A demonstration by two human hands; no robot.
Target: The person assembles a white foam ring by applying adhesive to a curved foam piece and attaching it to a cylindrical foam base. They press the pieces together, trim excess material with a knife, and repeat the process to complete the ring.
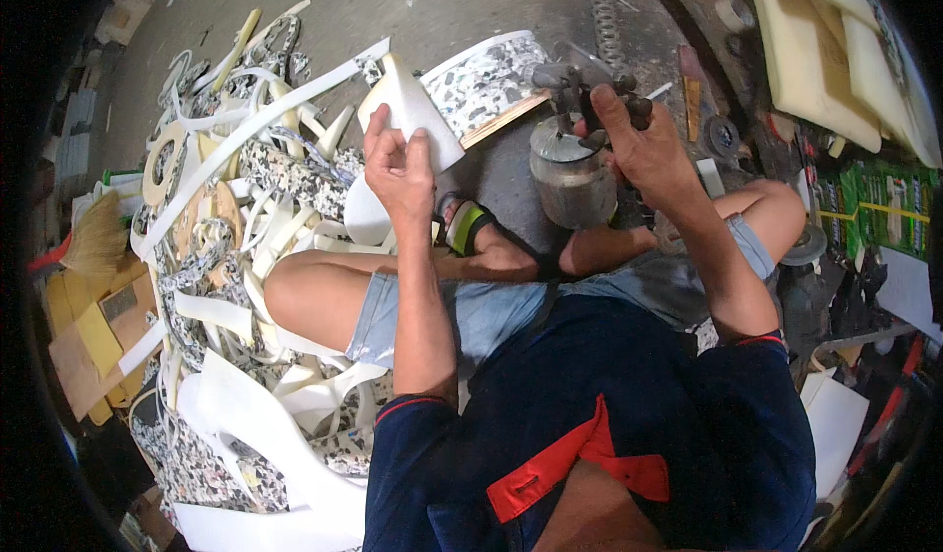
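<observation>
White angular foam piece [424, 112] in the left hand [401, 171], dark metal spray gun [570, 73] in the right hand [650, 147]

From where I stand, the person sits with legs folded on the grey, dusty floor [334, 7], both hands raised in front of the knees. The left hand has the foam piece by its lower part: the thumb lies against the pale face, the other fingers are bent in at the left edge, and the gap between them is about as wide as the foam. (Some of those fingertips are tucked out of my sight.) The foam piece stands tilted in the air, its upper end pointing away from the person.

On the other side, the right hand is wrapped around the spray gun, thumb upright along its back, the other fingers curled in and largely hidden; whether one presses the trigger I cannot tell. Below the gun hangs a round, grey metal pot [572, 181], well to the right of the foam piece.

Between the two hands, a little farther off, lies a speckled black-and-white foam slab [486, 79] with a wooden edge [506, 126]; whether the foam piece touches it is unclear. A tangled heap of white and speckled foam offcuts [221, 308] spreads at the person's left, and beyond the gun a coiled hose [601, 12] stretches away.
</observation>
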